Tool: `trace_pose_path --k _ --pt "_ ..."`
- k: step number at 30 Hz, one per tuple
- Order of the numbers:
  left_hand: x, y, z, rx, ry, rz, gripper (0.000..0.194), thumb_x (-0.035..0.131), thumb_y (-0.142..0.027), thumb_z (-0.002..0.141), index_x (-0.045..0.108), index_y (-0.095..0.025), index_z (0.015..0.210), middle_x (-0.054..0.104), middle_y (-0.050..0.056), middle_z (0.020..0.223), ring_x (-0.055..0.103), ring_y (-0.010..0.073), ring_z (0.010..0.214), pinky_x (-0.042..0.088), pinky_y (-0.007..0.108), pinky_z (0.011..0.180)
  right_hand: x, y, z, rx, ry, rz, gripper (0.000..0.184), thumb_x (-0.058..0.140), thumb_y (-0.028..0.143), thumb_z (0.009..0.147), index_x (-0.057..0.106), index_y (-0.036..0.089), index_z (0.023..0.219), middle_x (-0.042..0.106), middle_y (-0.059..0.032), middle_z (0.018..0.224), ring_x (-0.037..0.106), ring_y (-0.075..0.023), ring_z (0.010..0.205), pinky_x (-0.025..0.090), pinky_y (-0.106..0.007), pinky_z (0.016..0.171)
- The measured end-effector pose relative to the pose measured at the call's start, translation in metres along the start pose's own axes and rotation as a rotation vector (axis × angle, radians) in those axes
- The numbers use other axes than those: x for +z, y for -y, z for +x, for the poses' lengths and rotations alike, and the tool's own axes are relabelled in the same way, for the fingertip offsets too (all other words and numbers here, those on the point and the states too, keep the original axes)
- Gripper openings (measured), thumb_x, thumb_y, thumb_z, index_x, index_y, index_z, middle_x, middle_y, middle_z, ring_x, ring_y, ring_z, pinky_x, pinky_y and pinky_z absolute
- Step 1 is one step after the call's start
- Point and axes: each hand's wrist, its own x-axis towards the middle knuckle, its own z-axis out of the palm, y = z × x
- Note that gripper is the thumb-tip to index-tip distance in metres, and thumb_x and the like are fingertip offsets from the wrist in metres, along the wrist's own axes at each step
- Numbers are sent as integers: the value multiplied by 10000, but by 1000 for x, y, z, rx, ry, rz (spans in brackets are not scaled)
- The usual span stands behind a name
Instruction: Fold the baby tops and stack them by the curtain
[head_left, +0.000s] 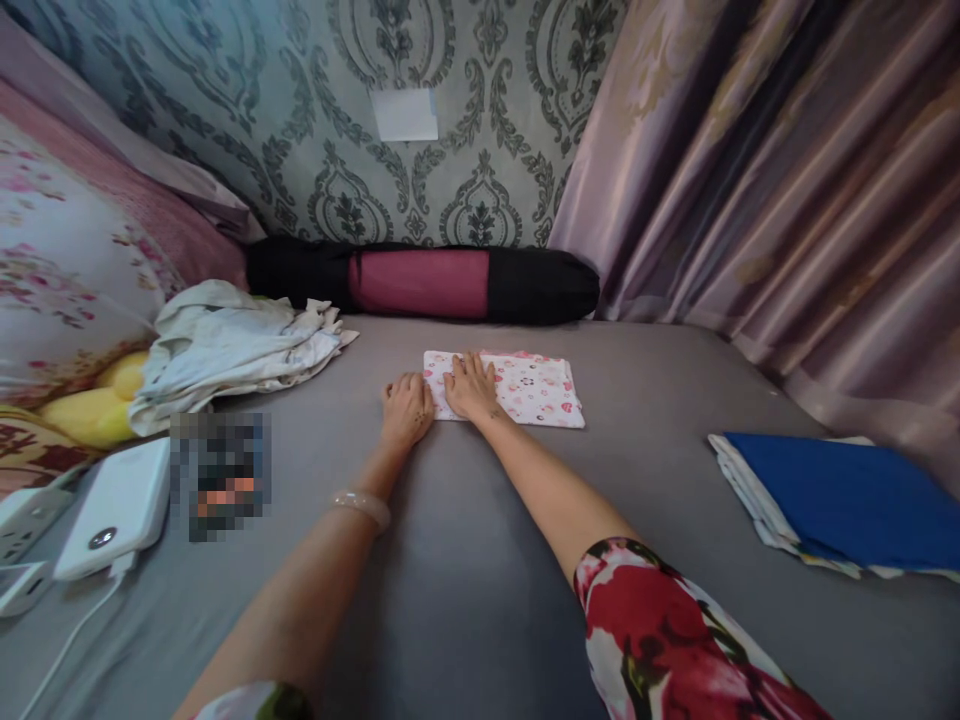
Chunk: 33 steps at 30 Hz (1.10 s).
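The folded printed cloth [536, 392] lies flat on a grey sheet [645, 400], its long sides running left to right. Beyond its far edge, a strip of sheet separates it from a black-and-maroon roll [420, 285]. To its right, a wide stretch of sheet reaches to a blue folded cloth [847, 500], well apart and nearer the person; farther off on that side, the curtain [720, 180] comes down to the sheet. To its left, more sheet runs to a crumpled pale cloth [225, 345]. On its near side, sheet extends beneath both forearms.

The right hand [471, 388] rests palm down on the printed cloth's left part, fingers spread. The left hand [409, 408] is at its left edge, fingers together and slightly curled; whether they pinch that edge, I cannot tell.
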Motion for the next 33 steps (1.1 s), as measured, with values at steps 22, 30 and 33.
trace_pose_path --k 22,30,33 --pt "-1 5 8 -296 -15 -163 386 278 -275 980 595 -200 1186 625 109 1293 531 242 1231 295 461 1091 21 29 24 -198 46 -9 536 264 325 995 381 117 1475 330 -108 1567 241 -247 1449 117 -510 1174" --pt "-1 7 7 -283 -45 -207 400 263 -294 979 622 -204 1129 649 117 1244 545 261 1199 321 484 1062 11 30 30 -210 102 -31 513 299 316 975 429 144 1440 401 -126 1525 329 -279 1392 188 -515 1142" --pt "-2 8 7 -284 -37 -201 406 251 -308 985 625 -206 1107 659 115 1223 554 259 1186 330 475 1056 4 31 26 -230 140 -45 512 292 334 987 441 128 1431 377 -140 1537 300 -294 1410 175 -538 1144"
